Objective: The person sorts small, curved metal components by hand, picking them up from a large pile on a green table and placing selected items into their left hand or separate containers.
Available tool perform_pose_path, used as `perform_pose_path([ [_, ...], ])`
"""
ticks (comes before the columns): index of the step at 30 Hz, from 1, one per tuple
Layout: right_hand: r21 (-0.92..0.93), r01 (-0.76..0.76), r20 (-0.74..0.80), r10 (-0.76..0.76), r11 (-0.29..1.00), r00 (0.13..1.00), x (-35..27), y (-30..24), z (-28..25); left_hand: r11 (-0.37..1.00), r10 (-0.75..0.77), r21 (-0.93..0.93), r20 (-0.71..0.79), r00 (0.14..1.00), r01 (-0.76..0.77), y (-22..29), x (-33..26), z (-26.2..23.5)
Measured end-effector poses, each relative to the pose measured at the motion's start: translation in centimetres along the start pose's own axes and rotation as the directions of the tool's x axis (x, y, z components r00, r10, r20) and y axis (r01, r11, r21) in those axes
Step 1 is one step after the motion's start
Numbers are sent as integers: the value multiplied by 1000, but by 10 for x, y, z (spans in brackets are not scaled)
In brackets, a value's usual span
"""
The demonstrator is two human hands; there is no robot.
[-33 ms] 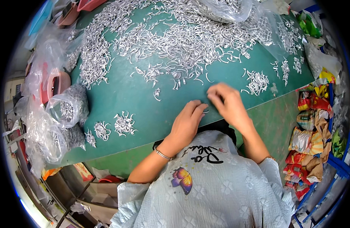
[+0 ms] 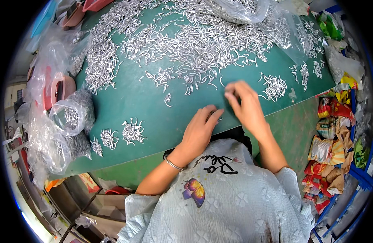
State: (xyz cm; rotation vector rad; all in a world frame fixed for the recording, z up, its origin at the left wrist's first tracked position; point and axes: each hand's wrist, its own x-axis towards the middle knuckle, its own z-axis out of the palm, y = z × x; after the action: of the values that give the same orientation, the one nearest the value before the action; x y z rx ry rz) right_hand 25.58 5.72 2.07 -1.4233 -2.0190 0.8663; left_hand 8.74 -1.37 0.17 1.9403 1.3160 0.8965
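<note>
My left hand (image 2: 200, 126) rests low over the near edge of the green table (image 2: 154, 117), its fingers curled and pressed together, slightly blurred. At its thumb shows a small silver curved metal piece (image 2: 219, 119); whether it is gripped or lies on the table is unclear, and the inside of the hand is hidden. My right hand (image 2: 247, 107) hovers to the right and a little farther off. Its thumb and forefinger are bent but apart, and I see nothing between them. Just beyond its fingertips lies a single curved metal piece (image 2: 221, 82), at the edge of the big heap (image 2: 202, 48).
Small piles of the pieces lie at left (image 2: 133, 131) and right (image 2: 274, 88). Clear plastic bags (image 2: 79, 109) of pieces and a pink basket (image 2: 63, 90) line the left edge. Another plastic bag (image 2: 251, 16) covers the far side. Colourful packets (image 2: 326, 150) fill a shelf at right.
My right hand has shifted slightly right and away from me, widening the gap to my left hand. The lone curved piece by its fingertips has turned a little. My left hand barely moved.
</note>
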Motion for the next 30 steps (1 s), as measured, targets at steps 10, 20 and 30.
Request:
perform_pose_path([
  [10,142,173,350,-213,975,912,-8,4,0,990,131,46,91,987,-136,-20,-12,-1],
  [20,-384,302,-14,-333,873,943,43,12,17,959,178,211,63,982,-187,-15,0,-11],
  [30,-201,151,-156,-184,968,970,24,5,-9,989,65,134,-57,996,-56,-11,-10,-8],
])
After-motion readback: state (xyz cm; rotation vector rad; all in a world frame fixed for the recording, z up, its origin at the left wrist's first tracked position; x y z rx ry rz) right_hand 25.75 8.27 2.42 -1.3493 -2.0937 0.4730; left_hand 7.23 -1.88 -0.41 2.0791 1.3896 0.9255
